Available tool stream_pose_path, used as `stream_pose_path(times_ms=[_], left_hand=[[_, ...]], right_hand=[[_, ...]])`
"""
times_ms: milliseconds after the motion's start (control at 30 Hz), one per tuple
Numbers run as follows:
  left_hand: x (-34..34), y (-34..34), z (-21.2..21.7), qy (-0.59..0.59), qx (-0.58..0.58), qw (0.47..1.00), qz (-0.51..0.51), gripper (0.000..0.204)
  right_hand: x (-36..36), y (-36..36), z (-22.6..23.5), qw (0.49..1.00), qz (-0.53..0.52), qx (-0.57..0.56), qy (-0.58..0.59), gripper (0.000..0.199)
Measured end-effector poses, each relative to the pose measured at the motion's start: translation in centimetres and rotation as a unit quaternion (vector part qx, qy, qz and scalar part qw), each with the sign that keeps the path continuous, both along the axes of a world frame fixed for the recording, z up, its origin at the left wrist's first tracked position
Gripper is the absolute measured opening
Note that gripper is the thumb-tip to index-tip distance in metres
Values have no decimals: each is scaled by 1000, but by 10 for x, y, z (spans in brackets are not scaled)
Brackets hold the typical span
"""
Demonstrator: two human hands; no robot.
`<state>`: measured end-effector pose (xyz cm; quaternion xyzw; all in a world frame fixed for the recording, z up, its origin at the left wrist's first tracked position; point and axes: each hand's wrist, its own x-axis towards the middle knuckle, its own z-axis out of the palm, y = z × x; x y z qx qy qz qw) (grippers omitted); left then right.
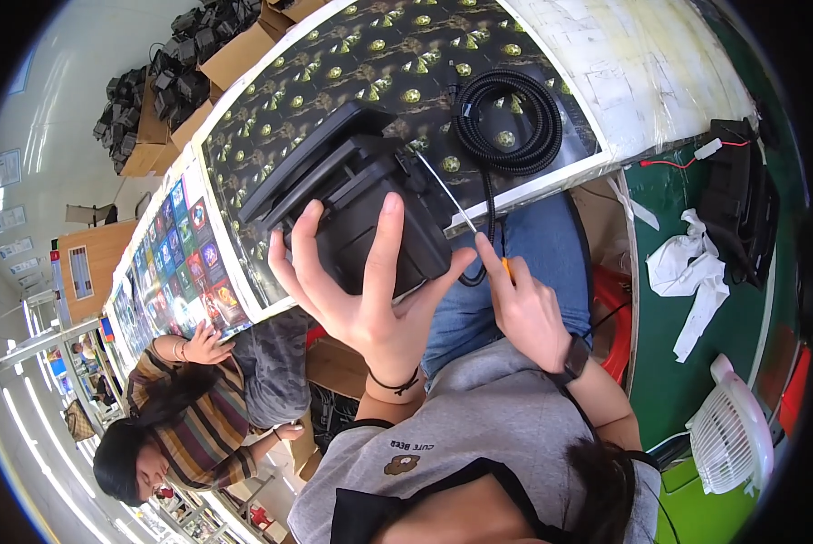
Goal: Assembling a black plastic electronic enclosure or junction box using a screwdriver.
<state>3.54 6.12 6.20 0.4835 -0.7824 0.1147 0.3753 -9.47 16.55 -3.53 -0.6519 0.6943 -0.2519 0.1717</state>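
Me, w/ screwdriver [448,193] at blk device [370,227].
My L hand [361,304], spread wide, holds it at table's [665,68] near edge; R hand [529,313] grips orange handle [506,267]. Coiled blk cable [551,127] to right.

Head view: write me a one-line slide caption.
Left hand holding a black device, right hand pointing a screwdriver at its edge, a coiled cable nearby.
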Motion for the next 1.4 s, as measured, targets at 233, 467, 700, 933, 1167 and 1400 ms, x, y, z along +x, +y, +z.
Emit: stream_pose_path(times_ms=[233,467,700,933,1167,1400], left_hand=[[3,0,-2,2,8,1000,-6,68],[5,3,-3,1,10,1000,7,69],[3,2,-4,7,12,1000,8,68],[16,2,-5,-8,-6,1000,16,72],[93,-11,-33,316,122,940,-37,89],[87,-26,-98,549,89,823,-112,109]], right_hand=[[-4,-3,9,968,-57,-75,-234,58],[-2,-3,13,968,-27,-44,-247,56],[-4,-2,19,992,-13,2,-128,56],[-20,-13,22,965,-15,-145,-217,51],[-29,-25,17,900,-150,-28,-409,28],[-24,-74,33,860,-65,-91,-498,28]])
